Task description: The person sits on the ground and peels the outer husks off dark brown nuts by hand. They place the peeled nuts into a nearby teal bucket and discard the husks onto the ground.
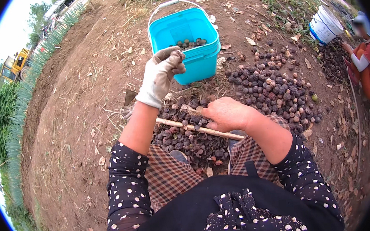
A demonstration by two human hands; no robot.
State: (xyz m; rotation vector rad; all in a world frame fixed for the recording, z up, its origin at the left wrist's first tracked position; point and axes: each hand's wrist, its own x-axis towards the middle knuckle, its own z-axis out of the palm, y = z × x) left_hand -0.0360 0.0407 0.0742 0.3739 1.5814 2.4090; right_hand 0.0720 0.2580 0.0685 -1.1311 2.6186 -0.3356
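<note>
My left hand (163, 73), in a soiled white glove, is raised at the near rim of a turquoise bucket (196, 67). Its fingers are curled closed, and whatever they hold is too small to make out. Inside the bucket lie several walnuts (191, 43). My bare right hand (227, 113) is closed above a heap of dark walnut husks (188, 148), with a dry brown leaf (189, 110) at its fingertips. Below both hands a wooden stick (199, 129) slants across the heap, between my knees.
A larger pile of dark walnuts (276, 91) spreads to the right of the bucket. Farther right, a white bucket (325, 25) stands tilted near another person (364, 60) in red. Dry leaves litter the brown soil (71, 139). A yellow machine (15, 65) stands far left, beyond green plants.
</note>
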